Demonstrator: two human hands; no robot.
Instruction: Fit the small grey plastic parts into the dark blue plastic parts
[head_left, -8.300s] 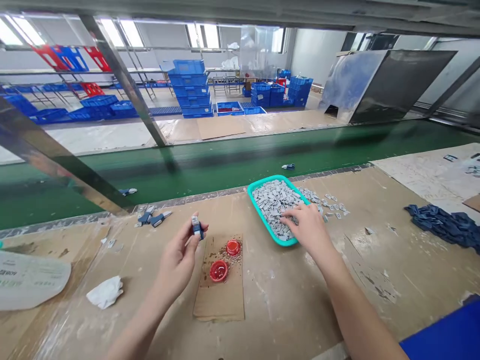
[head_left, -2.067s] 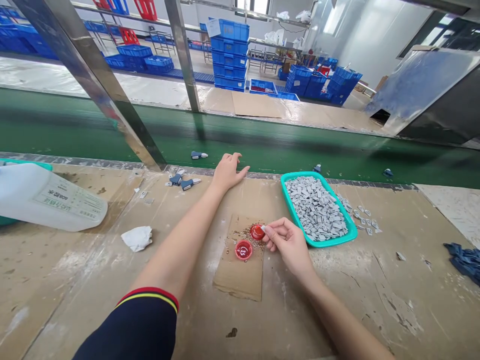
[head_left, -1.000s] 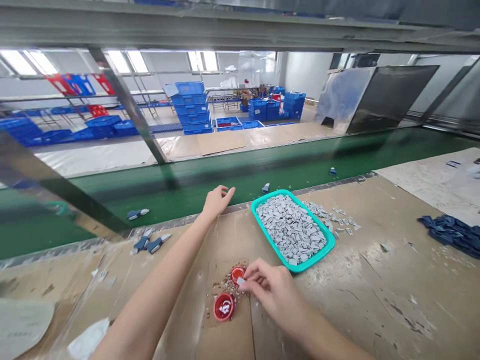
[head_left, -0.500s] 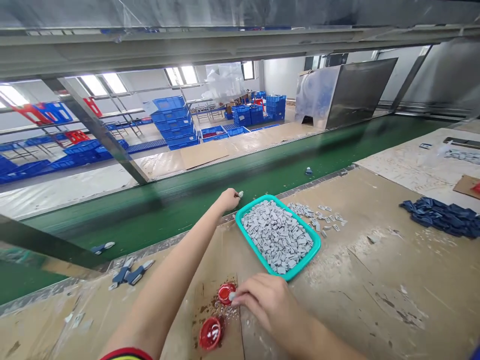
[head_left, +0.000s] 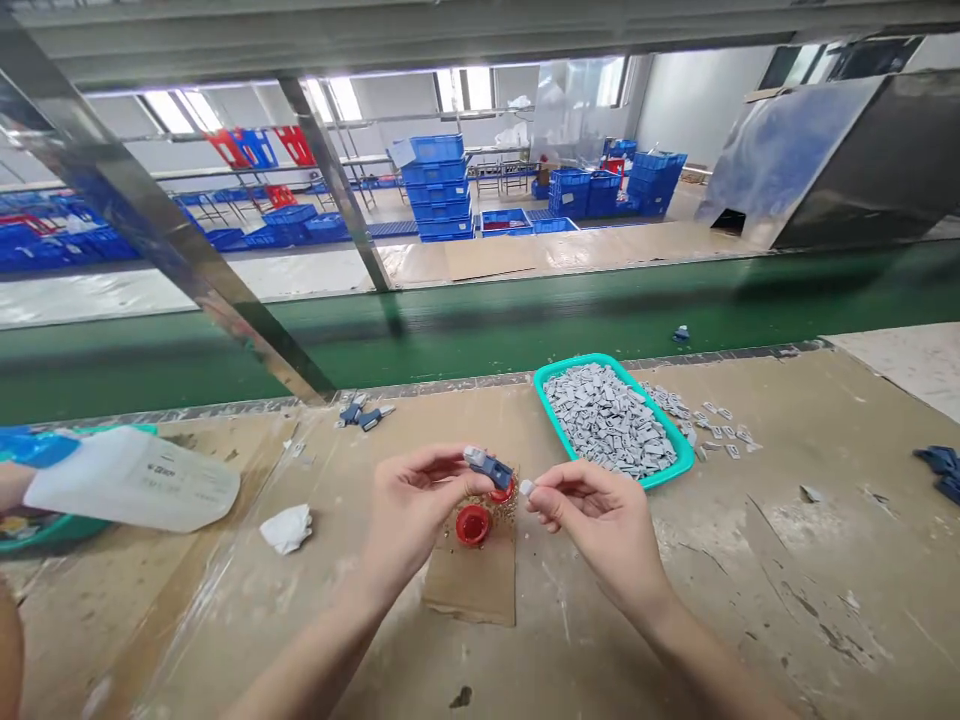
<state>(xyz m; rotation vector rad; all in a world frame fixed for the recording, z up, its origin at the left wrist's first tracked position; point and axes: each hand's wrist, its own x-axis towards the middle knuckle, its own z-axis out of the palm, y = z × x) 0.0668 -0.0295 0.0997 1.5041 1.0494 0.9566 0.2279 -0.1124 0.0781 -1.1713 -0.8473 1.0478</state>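
Note:
My left hand grips a dark blue plastic part with a light grey end between thumb and fingers, held above the board. My right hand pinches a small light grey plastic piece a short way to the right of that part, the two apart. Below the hands, two small red cups stand on a stained piece of cardboard; the farther cup is partly hidden by the blue part. Beyond my right hand sits a teal tray heaped with small grey pieces.
Loose grey pieces lie right of the tray. Blue-grey parts rest near the green conveyor belt; another part is on it. At left, another person's hand with blue covering is at a translucent bottle, near a crumpled white cloth.
My left hand has come back from over the belt to the middle, holding the blue part. My right hand's piece has moved away from the red cup. The view has turned left; another person's arm and bottle appear.

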